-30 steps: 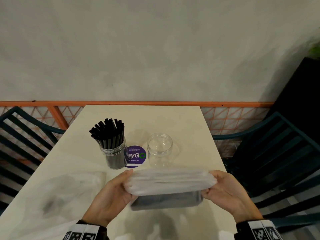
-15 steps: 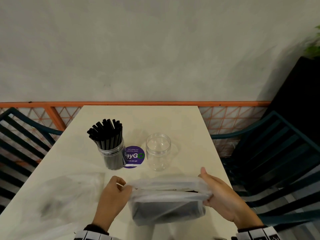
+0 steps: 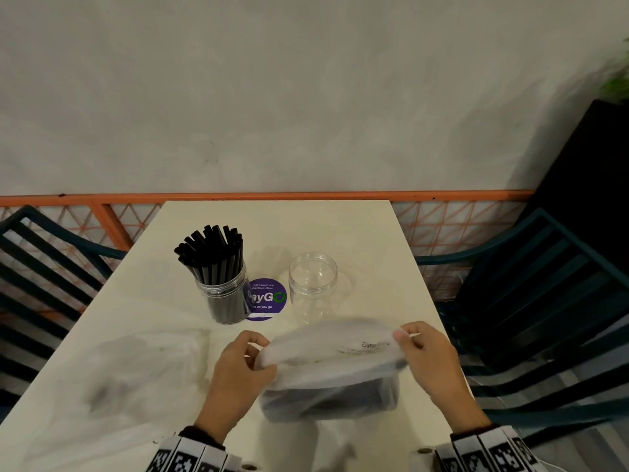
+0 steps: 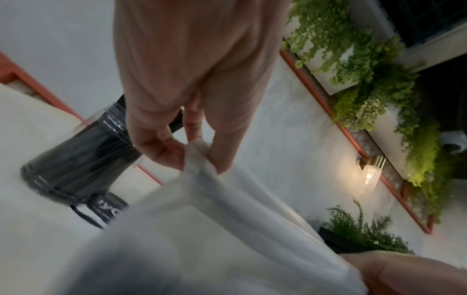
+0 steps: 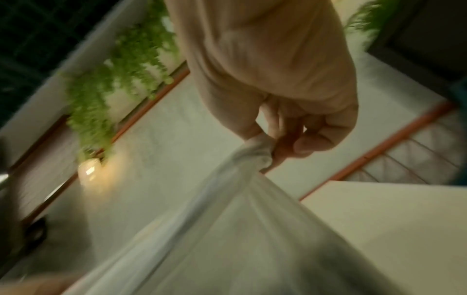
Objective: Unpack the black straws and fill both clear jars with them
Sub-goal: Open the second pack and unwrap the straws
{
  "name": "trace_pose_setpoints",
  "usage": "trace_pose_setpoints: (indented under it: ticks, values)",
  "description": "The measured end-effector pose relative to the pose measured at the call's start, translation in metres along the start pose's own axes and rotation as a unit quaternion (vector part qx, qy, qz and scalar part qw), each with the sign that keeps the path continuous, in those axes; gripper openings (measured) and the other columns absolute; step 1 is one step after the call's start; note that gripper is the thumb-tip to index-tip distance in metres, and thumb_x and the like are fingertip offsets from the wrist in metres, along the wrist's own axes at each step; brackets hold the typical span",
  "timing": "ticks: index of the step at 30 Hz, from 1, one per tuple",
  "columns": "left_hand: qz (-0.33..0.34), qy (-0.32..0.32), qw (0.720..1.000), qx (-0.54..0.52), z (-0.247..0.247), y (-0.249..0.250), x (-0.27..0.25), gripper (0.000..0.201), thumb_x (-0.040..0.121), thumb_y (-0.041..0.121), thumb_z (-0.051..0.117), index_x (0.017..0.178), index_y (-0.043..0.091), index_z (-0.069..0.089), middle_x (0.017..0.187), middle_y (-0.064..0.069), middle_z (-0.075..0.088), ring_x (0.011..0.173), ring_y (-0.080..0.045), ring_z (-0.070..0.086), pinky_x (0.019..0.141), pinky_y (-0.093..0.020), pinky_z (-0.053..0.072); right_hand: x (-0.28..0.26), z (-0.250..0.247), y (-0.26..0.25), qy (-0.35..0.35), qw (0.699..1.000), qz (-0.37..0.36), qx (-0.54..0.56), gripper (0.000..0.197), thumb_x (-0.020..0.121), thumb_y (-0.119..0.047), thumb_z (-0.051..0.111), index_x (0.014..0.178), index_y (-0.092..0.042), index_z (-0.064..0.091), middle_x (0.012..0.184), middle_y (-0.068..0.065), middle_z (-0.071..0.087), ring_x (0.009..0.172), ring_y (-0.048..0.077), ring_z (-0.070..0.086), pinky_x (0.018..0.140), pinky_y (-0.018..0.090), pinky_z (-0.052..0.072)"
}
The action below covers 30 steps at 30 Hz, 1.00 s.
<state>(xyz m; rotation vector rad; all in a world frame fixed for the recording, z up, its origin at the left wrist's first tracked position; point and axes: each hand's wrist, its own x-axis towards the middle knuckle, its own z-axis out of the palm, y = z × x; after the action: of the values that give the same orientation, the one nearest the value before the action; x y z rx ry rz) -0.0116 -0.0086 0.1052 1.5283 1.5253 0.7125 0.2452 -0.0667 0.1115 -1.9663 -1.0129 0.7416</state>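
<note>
A translucent plastic bag of black straws stands on the white table near its front edge. My left hand pinches the bag's top at its left end. My right hand pinches the top at its right end. The bag's mouth is stretched between the two hands. Behind it stands an empty clear jar. To its left a second clear jar holds several upright black straws.
A purple round sticker lies between the jars. An empty crumpled plastic bag lies on the table's left. Dark green slatted chairs flank the table on both sides. An orange railing and a grey wall stand behind.
Both hands have shifted from holding the bag's sides to pinching its top corners and have lifted the top edge. The bag's mouth now arches up between them.
</note>
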Motion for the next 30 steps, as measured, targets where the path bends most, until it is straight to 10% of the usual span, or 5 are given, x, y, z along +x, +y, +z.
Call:
trace_pose_setpoints:
  ticks: [7, 17, 23, 26, 30]
  values:
    - [0.013, 0.002, 0.999, 0.03, -0.009, -0.009, -0.005, 0.018, 0.067, 0.009, 0.077, 0.075, 0.013, 0.061, 0.071, -0.001, 0.063, 0.062, -0.018, 0.058, 0.053, -0.015, 0.044, 0.01, -0.014, 0.014, -0.093, 0.884, 0.247, 0.386, 0.021, 0.094, -0.011, 0.049, 0.074, -0.016, 0.048, 0.068, 0.001, 0.06, 0.064, 0.015, 0.049, 0.056, 0.026, 0.032]
    - [-0.185, -0.116, 0.95, -0.225, -0.002, -0.01, -0.004, 0.027, 0.09, 0.024, 0.054, 0.087, 0.004, 0.071, 0.077, -0.004, 0.066, 0.071, -0.015, 0.051, 0.064, -0.021, 0.044, -0.004, -0.01, 0.015, -0.165, 0.96, 0.148, 0.172, 0.018, 0.086, -0.013, 0.062, 0.103, -0.014, 0.059, 0.092, 0.007, 0.068, 0.077, 0.016, 0.057, 0.06, 0.024, 0.039]
    - [-0.298, -0.139, 0.826, -0.457, -0.009, -0.019, 0.004, 0.018, 0.085, 0.01, 0.052, 0.087, 0.006, 0.069, 0.071, -0.003, 0.062, 0.051, -0.01, 0.047, 0.039, -0.019, 0.037, 0.005, -0.013, 0.029, -0.227, 0.767, 0.364, 0.478, 0.011, 0.075, 0.0, 0.055, 0.084, -0.006, 0.054, 0.061, 0.008, 0.062, 0.038, 0.011, 0.035, 0.034, 0.021, 0.032]
    - [-0.306, -0.164, 0.808, -0.476, -0.011, -0.016, 0.003, 0.01, 0.059, 0.004, 0.066, 0.069, 0.007, 0.067, 0.062, -0.003, 0.059, 0.051, -0.012, 0.044, 0.038, -0.021, 0.039, 0.005, -0.01, 0.037, -0.234, 0.745, 0.395, 0.483, 0.025, 0.077, 0.001, 0.04, 0.082, 0.008, 0.064, 0.069, 0.014, 0.06, 0.039, 0.012, 0.031, 0.037, 0.023, 0.031]
    - [-0.271, -0.18, 0.856, -0.401, -0.008, -0.016, -0.003, 0.009, 0.072, 0.022, 0.063, 0.076, 0.013, 0.065, 0.067, 0.0, 0.059, 0.061, -0.012, 0.044, 0.058, -0.024, 0.032, 0.002, -0.01, 0.039, -0.244, 0.764, 0.38, 0.461, 0.033, 0.077, -0.007, 0.034, 0.065, 0.005, 0.062, 0.068, 0.017, 0.063, 0.035, 0.012, 0.029, 0.038, 0.023, 0.03]
